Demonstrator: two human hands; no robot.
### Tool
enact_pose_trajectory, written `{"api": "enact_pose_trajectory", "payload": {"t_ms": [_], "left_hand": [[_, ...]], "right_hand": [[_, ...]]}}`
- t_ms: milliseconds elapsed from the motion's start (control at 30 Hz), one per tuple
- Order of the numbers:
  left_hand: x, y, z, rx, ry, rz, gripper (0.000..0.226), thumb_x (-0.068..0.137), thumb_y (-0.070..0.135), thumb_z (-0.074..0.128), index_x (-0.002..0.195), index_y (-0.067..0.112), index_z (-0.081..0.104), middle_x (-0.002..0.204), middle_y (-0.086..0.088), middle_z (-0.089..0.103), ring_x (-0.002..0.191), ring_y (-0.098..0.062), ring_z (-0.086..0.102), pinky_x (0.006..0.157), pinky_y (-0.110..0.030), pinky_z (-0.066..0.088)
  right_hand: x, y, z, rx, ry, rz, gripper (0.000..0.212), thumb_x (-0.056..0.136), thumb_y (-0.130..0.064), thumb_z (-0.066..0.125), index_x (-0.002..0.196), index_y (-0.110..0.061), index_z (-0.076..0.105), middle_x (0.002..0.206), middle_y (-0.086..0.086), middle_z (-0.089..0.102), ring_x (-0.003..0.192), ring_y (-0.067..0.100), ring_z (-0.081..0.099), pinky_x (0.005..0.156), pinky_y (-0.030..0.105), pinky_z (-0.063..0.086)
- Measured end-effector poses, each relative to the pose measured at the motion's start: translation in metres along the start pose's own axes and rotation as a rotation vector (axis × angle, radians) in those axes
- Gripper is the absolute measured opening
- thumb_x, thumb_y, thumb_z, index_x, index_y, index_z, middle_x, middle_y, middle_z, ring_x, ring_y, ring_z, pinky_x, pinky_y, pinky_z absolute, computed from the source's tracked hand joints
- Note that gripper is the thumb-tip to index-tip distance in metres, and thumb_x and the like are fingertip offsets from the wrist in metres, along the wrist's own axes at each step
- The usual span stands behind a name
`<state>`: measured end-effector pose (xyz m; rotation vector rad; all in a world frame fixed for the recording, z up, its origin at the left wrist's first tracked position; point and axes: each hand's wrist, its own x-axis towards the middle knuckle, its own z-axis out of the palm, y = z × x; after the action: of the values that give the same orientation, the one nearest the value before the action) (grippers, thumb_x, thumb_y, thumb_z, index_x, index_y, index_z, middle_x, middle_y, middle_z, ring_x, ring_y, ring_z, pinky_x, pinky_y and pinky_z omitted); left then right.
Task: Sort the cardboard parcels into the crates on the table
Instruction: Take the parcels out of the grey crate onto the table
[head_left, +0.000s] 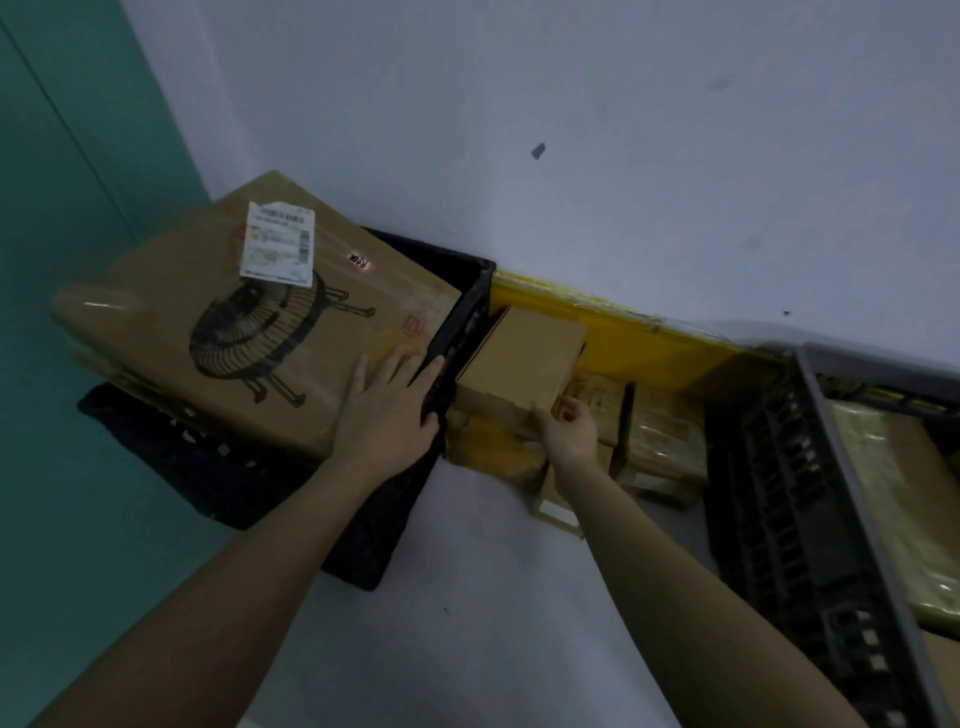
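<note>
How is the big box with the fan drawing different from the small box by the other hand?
The big box is much larger, carries a fan drawing and a white shipping label, and sits in the black crate under the left hand. The small box is plain and tilted on other parcels, with the right hand at its corner. Both are brown cardboard.

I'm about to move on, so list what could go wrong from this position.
1. The fan box overhangs the black crate under only a flat left hand; it may tip.
2. The right hand pinches just a corner of the small box; it could slip.
3. The parcels beneath look loosely stacked and may shift.
</note>
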<state>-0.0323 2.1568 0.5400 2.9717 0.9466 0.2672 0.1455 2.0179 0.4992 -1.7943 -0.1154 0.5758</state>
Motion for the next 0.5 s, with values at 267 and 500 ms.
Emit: {"api": "enact_pose_trajectory", "payload": {"t_ms": [267, 500], "left_hand": [[0.003, -0.001, 0.006, -0.023, 0.021, 0.008, 0.070, 0.097, 0.044, 0.042, 0.158, 0.031, 0.011, 0.165, 0.005, 0.017, 0.151, -0.018, 0.008, 0.121, -0.052, 0.001], [0.003, -0.002, 0.005, -0.021, -0.013, -0.002, 0.071, 0.097, 0.045, 0.043, 0.158, 0.033, 0.010, 0.165, 0.006, 0.015, 0.152, -0.017, 0.007, 0.120, -0.049, -0.001]], "right_hand": [[0.009, 0.001, 0.027, -0.108, -0.026, -0.114, 0.051, 0.097, -0.028, 0.061, 0.144, -0.013, 0.048, 0.134, 0.005, 0.060, 0.111, 0.018, 0.058, 0.098, 0.043, 0.054], [0.002, -0.013, 0.007, -0.244, -0.135, -0.103, 0.063, 0.102, -0.045, 0.044, 0.154, -0.011, 0.030, 0.150, 0.008, 0.044, 0.131, 0.025, 0.048, 0.097, 0.035, 0.044]]}}
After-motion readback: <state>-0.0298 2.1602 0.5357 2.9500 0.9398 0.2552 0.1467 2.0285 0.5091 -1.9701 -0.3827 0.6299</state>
